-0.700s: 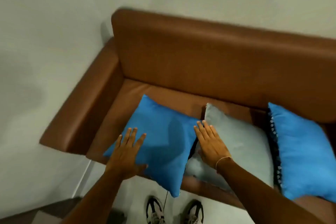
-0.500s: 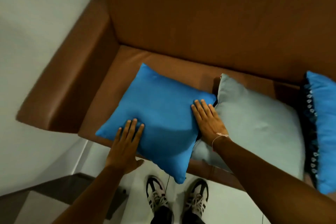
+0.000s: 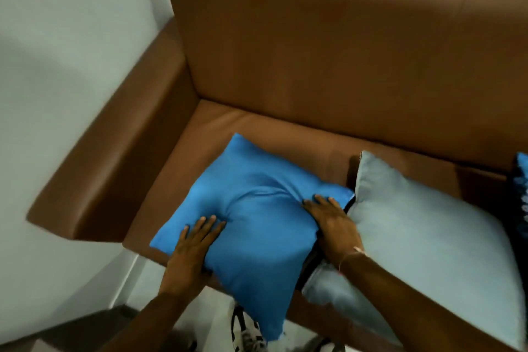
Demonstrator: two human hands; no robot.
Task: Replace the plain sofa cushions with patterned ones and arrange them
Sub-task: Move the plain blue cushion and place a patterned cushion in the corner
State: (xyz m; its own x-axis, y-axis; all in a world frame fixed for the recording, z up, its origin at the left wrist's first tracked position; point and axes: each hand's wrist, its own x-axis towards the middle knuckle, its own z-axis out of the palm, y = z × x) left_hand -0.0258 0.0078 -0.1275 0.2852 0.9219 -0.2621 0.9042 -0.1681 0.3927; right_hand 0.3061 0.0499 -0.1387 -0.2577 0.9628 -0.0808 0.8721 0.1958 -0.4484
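Observation:
A plain bright blue cushion (image 3: 257,226) lies diagonally on the left end of the brown sofa seat (image 3: 243,128), with one corner hanging over the front edge. My left hand (image 3: 194,248) grips its near-left edge with the fingers spread on top. My right hand (image 3: 334,223) holds its right edge, where a dark seam shows. The fabric is creased between both hands. To its right, touching it, lies a plain pale grey cushion (image 3: 428,237). At the far right edge shows a sliver of a blue cushion with a dark patterned trim (image 3: 521,194).
The sofa's left armrest (image 3: 120,157) and tall backrest (image 3: 343,51) enclose the seat corner. A pale wall (image 3: 71,37) stands close on the left. My shoes (image 3: 245,331) are on the light floor in front of the sofa.
The view moved closer and down to the sofa. Both hands have closed in on the blue cushion's edges, and its middle has bunched into creases.

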